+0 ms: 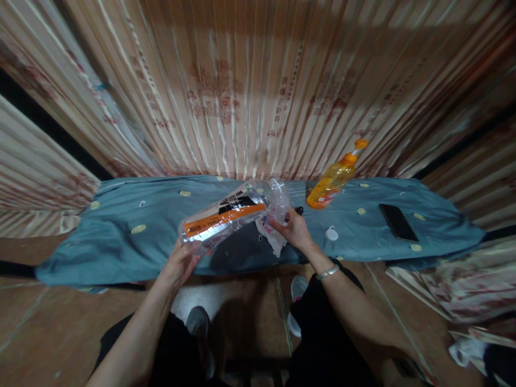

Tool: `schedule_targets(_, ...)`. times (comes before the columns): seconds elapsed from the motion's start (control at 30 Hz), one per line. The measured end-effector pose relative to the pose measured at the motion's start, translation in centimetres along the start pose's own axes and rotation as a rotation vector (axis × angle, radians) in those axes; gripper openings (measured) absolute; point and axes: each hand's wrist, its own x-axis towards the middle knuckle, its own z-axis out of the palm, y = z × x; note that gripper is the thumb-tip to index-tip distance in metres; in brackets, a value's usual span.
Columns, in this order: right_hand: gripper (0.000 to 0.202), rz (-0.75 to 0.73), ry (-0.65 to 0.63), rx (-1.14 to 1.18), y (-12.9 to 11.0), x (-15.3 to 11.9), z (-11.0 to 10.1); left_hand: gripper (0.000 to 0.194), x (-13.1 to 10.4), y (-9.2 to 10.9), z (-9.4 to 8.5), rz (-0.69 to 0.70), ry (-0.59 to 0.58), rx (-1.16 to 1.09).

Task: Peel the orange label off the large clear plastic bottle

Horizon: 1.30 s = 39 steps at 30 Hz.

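A large clear plastic bottle [223, 215] with a silver and orange label lies tilted in the air above the cloth-covered board. My left hand [182, 259] is closed around its lower left end. At the raised right end, my right hand [295, 230] grips the clear, rounded plastic part [278, 200]. Whether this part is joined to the bottle or separate, I cannot tell. Below it, near my right fingertips, hangs or lies a crumpled whitish wrapper [274, 239]. A small black object [299, 210] shows just behind my right hand, its kind unclear.
On the blue-green cloth [237, 258] stands a dish-soap-like bottle [330, 183] of orange liquid with an orange pump. A round white cap [331, 233] lies in front of it. Farther right is a black phone [398, 222]. Pleated patterned curtains [250, 91] enclose the back and sides.
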Motion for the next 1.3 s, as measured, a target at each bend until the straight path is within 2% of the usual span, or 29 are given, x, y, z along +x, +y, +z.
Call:
schedule_targets(0.1, 0.042, 0.006, -0.017, 0.023, 0.1, -0.1, 0.0, 0.066, -0.3, 0.2, 0.1, 0.012, -0.028, 0.03)
schedule_targets(0.33, 0.044, 0.015, -0.025, 0.034, 0.3, -0.3, 0.0, 0.066, -1.0, 0.7, 1.1, 0.047, 0.031, 0.054)
schedule_targets(0.53, 0.047, 0.018, -0.033, 0.054, 0.7, -0.4, 0.1, 0.066, -0.8, 0.4, 0.2, 0.058, -0.046, 0.096)
schedule_targets(0.67, 0.047, 0.002, -0.026, 0.056, 1.2, -0.4, 0.2, 0.058, -0.7, 0.2, -0.2, 0.079, -0.061, 0.119)
schedule_targets(0.9, 0.048, -0.011, -0.009, 0.048, 1.6, -0.3, 0.0, 0.044, -1.2, 0.3, 0.6, 0.17, -0.097, 0.13)
schedule_targets(1.13, 0.047, 0.0, -0.036, 0.0, 1.5, -0.3, -0.2, 0.058, -0.6, 0.0, -0.2, 0.241, -0.115, 0.154)
schedule_targets(1.3, 0.05, 0.017, -0.055, -0.001, 1.5, -0.4, -0.1, 0.061, -0.6, 0.6, 0.2, 0.287, -0.133, 0.186)
